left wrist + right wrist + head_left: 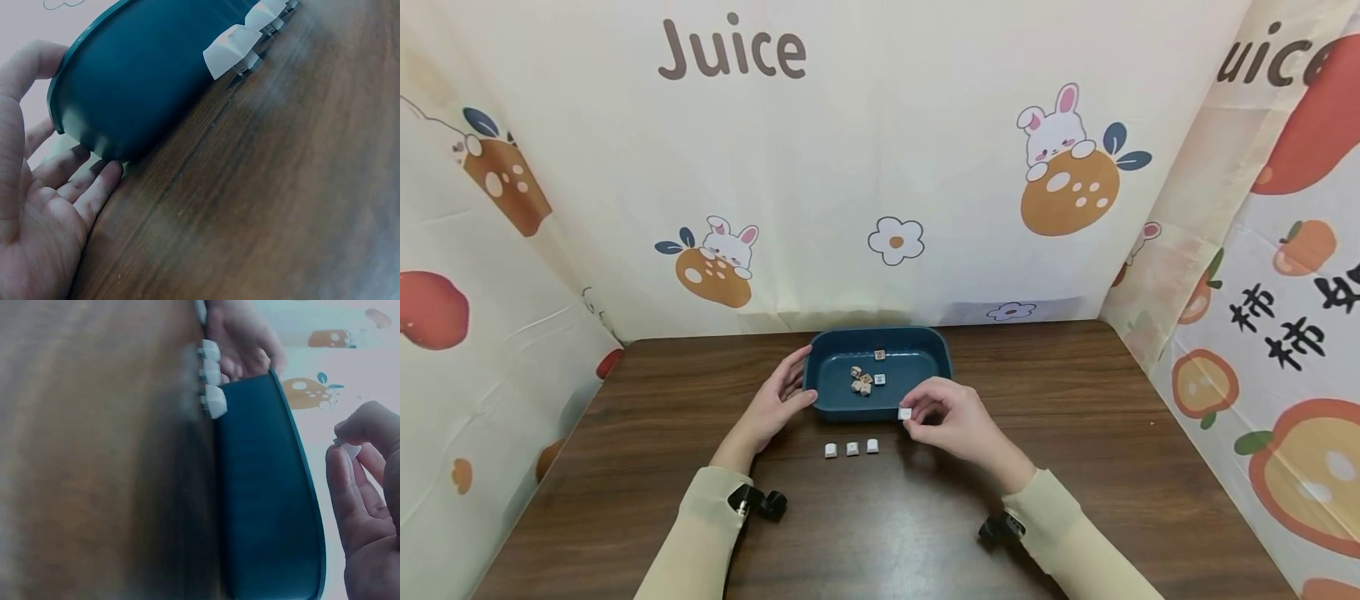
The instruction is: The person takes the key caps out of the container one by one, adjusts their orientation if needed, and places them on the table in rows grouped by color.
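In the head view my left hand (778, 396) holds the left end of a dark blue tray (880, 415). The left wrist view has the thumb at the rim and fingertips against the outer wall. My right hand (955, 421) pinches a white keycap (905, 413) between thumb and finger, near the tray's front right corner. Three white keycaps stand in a row on the table before the tray: a left one (831, 451), a middle one (852, 448) and a right one (872, 446). Their stems show in the left wrist view.
Inside the tray lie a cluster of small brownish keycaps (861, 383), a white keycap (880, 379) and a brownish one (879, 355). The brown wooden table (1045, 375) ends at a printed curtain (850, 167), which also hangs at both sides.
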Demonstrator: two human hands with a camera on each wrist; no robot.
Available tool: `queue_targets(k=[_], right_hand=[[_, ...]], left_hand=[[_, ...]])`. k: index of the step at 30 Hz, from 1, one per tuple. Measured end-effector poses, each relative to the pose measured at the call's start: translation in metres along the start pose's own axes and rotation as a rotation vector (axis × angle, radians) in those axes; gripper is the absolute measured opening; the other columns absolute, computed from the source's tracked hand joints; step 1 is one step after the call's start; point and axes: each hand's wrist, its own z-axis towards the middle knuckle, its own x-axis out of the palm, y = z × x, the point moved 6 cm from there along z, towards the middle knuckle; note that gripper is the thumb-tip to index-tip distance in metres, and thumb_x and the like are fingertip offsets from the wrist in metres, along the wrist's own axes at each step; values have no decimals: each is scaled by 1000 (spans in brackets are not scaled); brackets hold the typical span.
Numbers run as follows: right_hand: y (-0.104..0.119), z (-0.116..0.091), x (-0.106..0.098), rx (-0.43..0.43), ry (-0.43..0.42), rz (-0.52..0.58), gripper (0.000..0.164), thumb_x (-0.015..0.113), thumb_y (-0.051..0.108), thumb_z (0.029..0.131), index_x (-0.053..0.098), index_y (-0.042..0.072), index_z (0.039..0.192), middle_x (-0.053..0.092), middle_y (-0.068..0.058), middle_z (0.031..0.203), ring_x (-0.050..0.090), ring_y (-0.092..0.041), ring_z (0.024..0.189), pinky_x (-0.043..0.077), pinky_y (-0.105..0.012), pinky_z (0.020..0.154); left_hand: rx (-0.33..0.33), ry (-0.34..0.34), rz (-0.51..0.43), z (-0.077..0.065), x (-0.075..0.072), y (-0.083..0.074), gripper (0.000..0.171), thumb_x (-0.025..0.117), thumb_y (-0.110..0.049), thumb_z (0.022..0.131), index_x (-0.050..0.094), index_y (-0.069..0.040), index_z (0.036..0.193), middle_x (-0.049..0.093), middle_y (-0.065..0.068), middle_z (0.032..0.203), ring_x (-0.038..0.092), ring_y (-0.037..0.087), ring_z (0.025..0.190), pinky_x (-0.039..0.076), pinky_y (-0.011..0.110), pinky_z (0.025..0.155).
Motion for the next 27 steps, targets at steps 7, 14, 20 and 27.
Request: queue_targets(k=[7,14,20,27], right_hand=[[7,-12,15,-87,72,-70,29,86,-5,88,79,13,110,75,0,101,72,-13,79,62,-31,63],[3,-17,25,-30,111,-143,24,88,3,90,80,13,110,75,3,102,65,-4,72,60,-27,63],[-7,-21,27,20,115,-185,21,87,7,92,81,13,111,75,2,101,63,-2,72,58,-24,62],[-14,-24,31,23,125,-248,20,87,9,92,81,13,111,76,1,98,65,-6,72,56,-21,62]], left_hand=[[8,-3,12,1,0,-2,75,66,-9,109,29,-20,174,34,16,176,35,40,161,27,60,129],[13,2,-1,0,1,-2,75,66,-9,109,29,-20,174,34,16,176,34,40,161,26,60,129],[13,3,1,1,1,-1,75,65,-11,109,28,-21,174,34,17,176,34,41,161,26,61,129],[6,-3,1,0,0,0,75,66,-12,109,29,-21,174,34,16,176,35,40,161,26,61,129]])
